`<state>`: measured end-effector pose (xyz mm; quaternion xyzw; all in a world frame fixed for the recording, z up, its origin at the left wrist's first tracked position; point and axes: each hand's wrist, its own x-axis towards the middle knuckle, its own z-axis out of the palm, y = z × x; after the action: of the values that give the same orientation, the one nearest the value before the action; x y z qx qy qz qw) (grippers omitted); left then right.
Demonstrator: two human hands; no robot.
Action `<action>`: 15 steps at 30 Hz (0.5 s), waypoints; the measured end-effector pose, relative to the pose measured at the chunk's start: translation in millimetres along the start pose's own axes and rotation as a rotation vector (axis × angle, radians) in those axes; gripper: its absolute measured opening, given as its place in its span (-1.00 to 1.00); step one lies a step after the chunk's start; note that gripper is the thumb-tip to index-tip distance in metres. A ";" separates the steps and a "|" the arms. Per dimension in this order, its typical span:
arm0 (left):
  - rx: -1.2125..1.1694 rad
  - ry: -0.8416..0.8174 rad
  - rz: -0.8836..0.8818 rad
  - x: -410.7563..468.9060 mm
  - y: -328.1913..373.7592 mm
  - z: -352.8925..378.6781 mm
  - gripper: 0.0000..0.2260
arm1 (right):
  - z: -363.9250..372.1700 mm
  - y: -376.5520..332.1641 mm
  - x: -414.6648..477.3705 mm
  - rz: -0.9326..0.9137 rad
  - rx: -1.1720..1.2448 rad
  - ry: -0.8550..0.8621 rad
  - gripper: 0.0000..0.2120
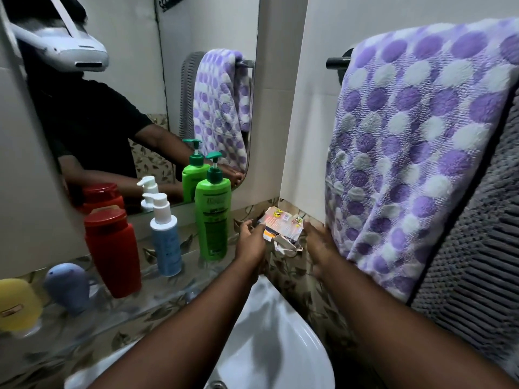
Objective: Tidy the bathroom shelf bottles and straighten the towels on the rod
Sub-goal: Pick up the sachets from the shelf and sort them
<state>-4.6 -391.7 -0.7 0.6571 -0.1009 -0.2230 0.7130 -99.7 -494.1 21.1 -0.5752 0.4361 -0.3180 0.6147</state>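
On the glass shelf (132, 307) stand a green pump bottle (212, 220), a white-and-blue pump bottle (166, 238), a red bottle (113, 251), a blue-grey rounded container (67, 286) and a yellow container (17, 304). At the shelf's right end, in the corner, lies a small opened cardboard box (282, 228). My left hand (250, 238) grips its left side. My right hand (318, 242) touches its right side, fingers curled. A purple-dotted towel (415, 147) hangs on the black rod (337, 62), with a grey ribbed towel (477, 248) beside it.
A mirror (140, 94) behind the shelf reflects the bottles, the towels and the person. A white sink (269, 341) sits below my forearms. The white wall corner (297, 136) stands right behind the box.
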 end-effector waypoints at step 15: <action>-0.042 0.046 0.031 -13.3 -6.0 25.9 -0.64 | 10.4 7.8 -2.9 0.123 0.056 -0.167 -0.71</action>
<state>-28.7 -409.1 -1.6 0.6453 -0.0899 -0.1987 0.7322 -92.4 -485.9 13.5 -0.5544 0.4086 -0.2427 0.6833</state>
